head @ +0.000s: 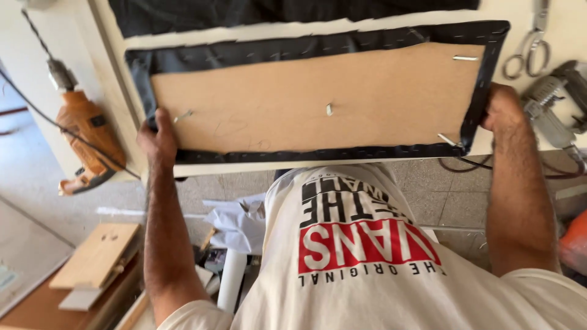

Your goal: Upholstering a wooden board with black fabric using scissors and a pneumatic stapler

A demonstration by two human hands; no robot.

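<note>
Head view: left hand point(158, 135), right hand point(502, 109) grip opposite ends of fabric-edged board point(318, 101) on table point(110, 91).

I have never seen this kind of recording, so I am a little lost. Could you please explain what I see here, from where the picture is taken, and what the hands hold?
There is no machine: a person wears a camera on the head, looking down at their own arms and shirt. The left hand and right hand grip the two ends of a brown board whose edges are wrapped in black fabric, stapled down. It lies on a pale worktable. An orange electric drill lies at the left; scissors and a grey power tool lie at the right. Wood offcuts are on the floor below.
</note>
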